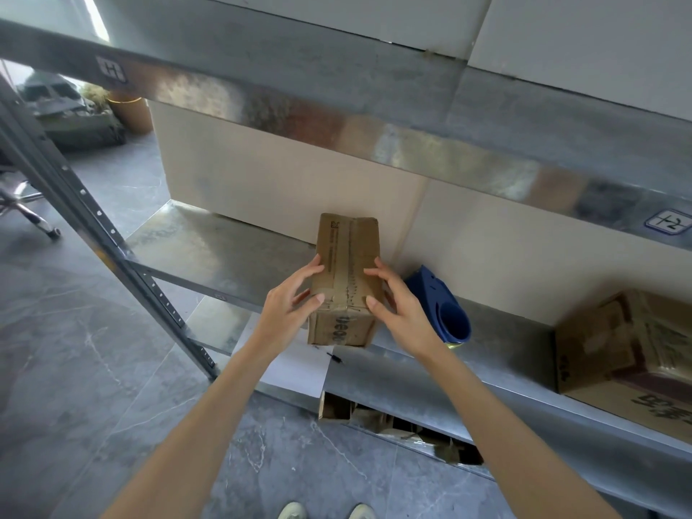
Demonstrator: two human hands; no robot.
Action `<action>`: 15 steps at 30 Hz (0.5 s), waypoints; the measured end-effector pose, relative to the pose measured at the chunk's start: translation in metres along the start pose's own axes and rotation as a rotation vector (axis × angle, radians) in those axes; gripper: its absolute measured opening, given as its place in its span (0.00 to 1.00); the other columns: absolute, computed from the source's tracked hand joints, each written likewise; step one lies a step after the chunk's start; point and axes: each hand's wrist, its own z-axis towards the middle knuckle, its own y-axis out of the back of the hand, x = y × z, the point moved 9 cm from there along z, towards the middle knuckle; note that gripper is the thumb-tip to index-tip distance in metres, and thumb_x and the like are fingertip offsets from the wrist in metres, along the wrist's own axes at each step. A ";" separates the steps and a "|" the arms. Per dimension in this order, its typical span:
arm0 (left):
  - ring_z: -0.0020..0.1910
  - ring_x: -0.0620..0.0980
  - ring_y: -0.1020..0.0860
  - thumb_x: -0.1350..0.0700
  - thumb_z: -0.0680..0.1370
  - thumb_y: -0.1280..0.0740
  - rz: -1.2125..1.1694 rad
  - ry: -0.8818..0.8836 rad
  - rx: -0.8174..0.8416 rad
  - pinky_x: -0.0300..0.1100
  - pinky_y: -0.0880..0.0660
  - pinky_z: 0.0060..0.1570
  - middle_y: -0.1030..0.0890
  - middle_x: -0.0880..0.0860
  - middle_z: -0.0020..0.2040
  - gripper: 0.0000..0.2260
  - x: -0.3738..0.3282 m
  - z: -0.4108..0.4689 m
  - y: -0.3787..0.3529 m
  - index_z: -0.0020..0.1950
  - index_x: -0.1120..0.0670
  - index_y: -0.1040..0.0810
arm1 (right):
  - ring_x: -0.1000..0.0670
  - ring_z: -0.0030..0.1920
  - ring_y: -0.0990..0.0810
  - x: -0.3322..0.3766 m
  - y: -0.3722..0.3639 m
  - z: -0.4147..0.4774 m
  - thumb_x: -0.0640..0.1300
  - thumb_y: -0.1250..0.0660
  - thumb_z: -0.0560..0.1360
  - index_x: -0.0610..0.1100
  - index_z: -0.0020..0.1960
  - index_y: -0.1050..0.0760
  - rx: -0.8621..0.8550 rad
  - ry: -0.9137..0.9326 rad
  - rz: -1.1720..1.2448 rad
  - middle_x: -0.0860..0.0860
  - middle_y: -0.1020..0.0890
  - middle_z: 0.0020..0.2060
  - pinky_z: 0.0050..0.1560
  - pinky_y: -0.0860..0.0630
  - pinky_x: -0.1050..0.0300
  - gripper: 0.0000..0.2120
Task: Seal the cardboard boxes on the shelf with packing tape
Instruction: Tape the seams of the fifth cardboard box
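A small brown cardboard box (346,256) stands on the metal shelf (209,241), its top flaps closed with a strip of tape running along the seam. My left hand (290,299) holds its near left corner, thumb on the top and fingers on the left side. My right hand (393,297) holds the near right corner the same way. A blue tape dispenser (440,307) lies on the shelf just right of the box. A larger cardboard box (625,354) sits on the shelf at the far right.
A shelf board (337,103) runs overhead across the view. A slanted metal upright (97,226) stands at the left. White paper (296,365) lies at the shelf's front edge. Torn cardboard (393,425) shows on the level below. An office chair base (30,211) stands far left.
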 end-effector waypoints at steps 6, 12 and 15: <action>0.71 0.38 0.31 0.64 0.82 0.37 -0.001 0.017 0.048 0.51 0.26 0.67 0.32 0.43 0.75 0.20 0.002 0.000 0.002 0.73 0.51 0.29 | 0.58 0.76 0.41 -0.002 0.006 -0.003 0.45 0.37 0.81 0.53 0.72 0.33 0.064 -0.025 0.016 0.62 0.41 0.76 0.75 0.36 0.51 0.20; 0.70 0.36 0.31 0.65 0.81 0.37 0.003 0.027 0.079 0.43 0.26 0.66 0.32 0.41 0.75 0.21 0.000 0.003 0.002 0.72 0.48 0.29 | 0.58 0.76 0.43 0.007 0.005 -0.003 0.40 0.40 0.82 0.51 0.69 0.31 0.069 -0.001 -0.062 0.57 0.41 0.76 0.67 0.40 0.74 0.17; 0.71 0.36 0.32 0.66 0.81 0.37 -0.022 0.043 0.082 0.41 0.27 0.66 0.32 0.40 0.75 0.22 0.002 0.001 0.003 0.72 0.48 0.28 | 0.58 0.75 0.41 0.008 0.008 -0.005 0.43 0.38 0.82 0.54 0.71 0.33 0.086 -0.011 -0.090 0.58 0.42 0.77 0.66 0.40 0.75 0.19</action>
